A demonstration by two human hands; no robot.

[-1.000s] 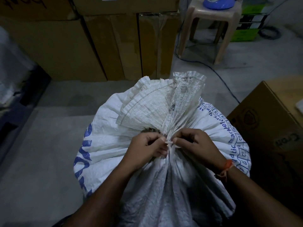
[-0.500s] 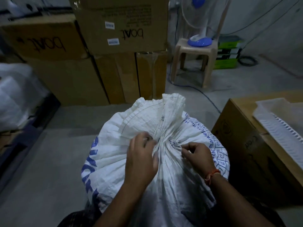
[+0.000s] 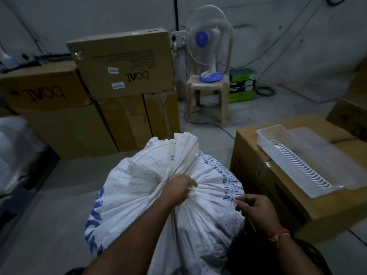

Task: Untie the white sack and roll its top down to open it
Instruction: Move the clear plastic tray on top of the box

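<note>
One white sack (image 3: 151, 195). Two hands: left hand (image 3: 178, 188) grips the gathered neck; right hand (image 3: 256, 210) pinches one thin tie strand (image 3: 216, 190) stretched between both sets of fingers.

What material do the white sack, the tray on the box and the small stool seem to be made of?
White sack: probably woven plastic fabric, matte; fine ribbed weave, crisp creases.
Tray: translucent plastic, it seems; moulded ribs, the box shows through.
Stool: likely moulded beige plastic, smooth, in one piece.
</note>
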